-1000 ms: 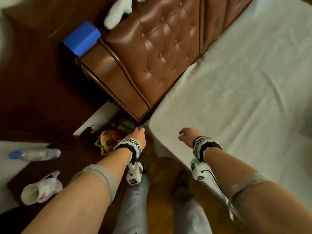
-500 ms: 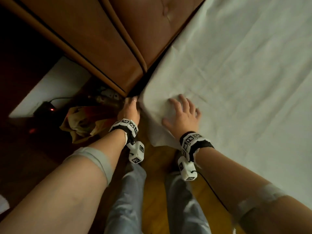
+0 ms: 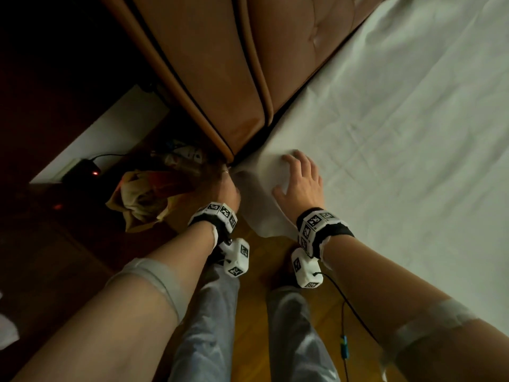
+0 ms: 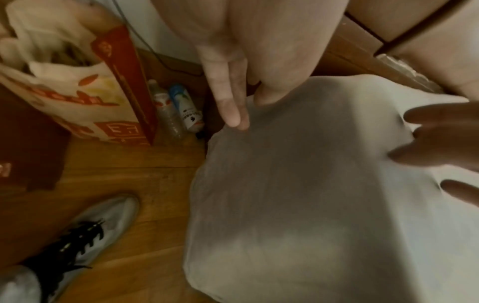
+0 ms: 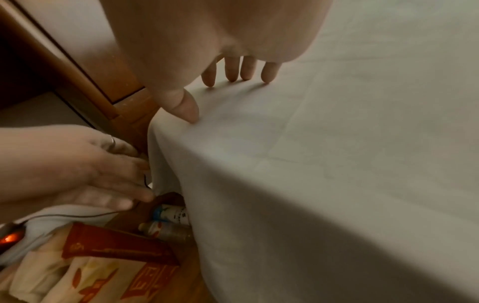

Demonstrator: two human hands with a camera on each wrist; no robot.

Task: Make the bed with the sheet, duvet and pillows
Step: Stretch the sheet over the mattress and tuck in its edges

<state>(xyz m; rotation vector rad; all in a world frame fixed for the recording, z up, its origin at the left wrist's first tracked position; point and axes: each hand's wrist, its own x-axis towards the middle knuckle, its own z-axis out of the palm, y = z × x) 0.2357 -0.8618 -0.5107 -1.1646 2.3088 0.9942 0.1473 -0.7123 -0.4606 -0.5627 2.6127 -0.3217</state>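
right hand (image 3: 300, 180) flat, fingers spread on sheet (image 3: 399, 139) corner | left hand (image 3: 224, 188) fingers straight against sheet edge beside headboard (image 3: 209, 64)

Left hand (image 3: 224, 188): reached low and forward, fingers straight and together, pointing down, a ring on one finger.
Right hand (image 3: 301, 183): palm down, fingers spread and straight, fingertips (image 5: 268, 74) and thumb pressing flat.
Arms: both bare, stretched forward and down, a marker-covered band on each wrist.
Legs: standing, feet apart below the arms.
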